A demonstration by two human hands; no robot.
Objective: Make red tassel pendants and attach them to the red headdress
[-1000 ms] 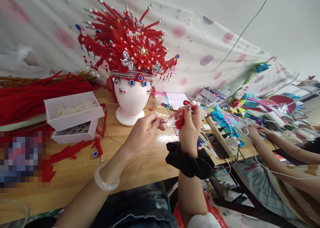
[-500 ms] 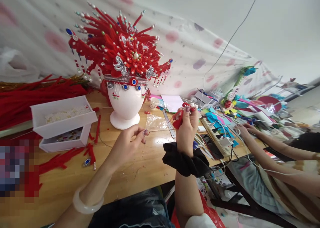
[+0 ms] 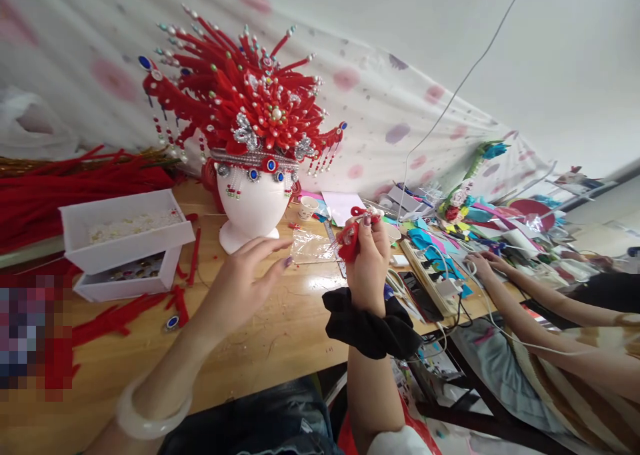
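My right hand (image 3: 370, 265) pinches a small red tassel ornament (image 3: 349, 242), with a red loop and white beads showing above my fingers. A black scrunchie (image 3: 370, 322) circles that wrist. My left hand (image 3: 245, 278) hovers over the table, its fingers stretched out and thumb apart, with nothing in them. Just beyond it stands a white foam mannequin head (image 3: 247, 208), wearing a red headdress (image 3: 270, 108) with pearls, blue gems and hanging bead strings. A clear plastic bag (image 3: 313, 245) lies between my two hands.
White boxes of beads (image 3: 125, 235) and red fuzzy strips (image 3: 115, 318) are on the left. A paper cup (image 3: 307, 207), scissors (image 3: 400, 288) and a power strip (image 3: 430, 278) sit to the right. Another person's hands (image 3: 483, 268) work at the far right.
My left hand has opened from a pinch, its fingers now extended, and has shifted slightly left. My right hand still holds the tassel ornament, almost in place.
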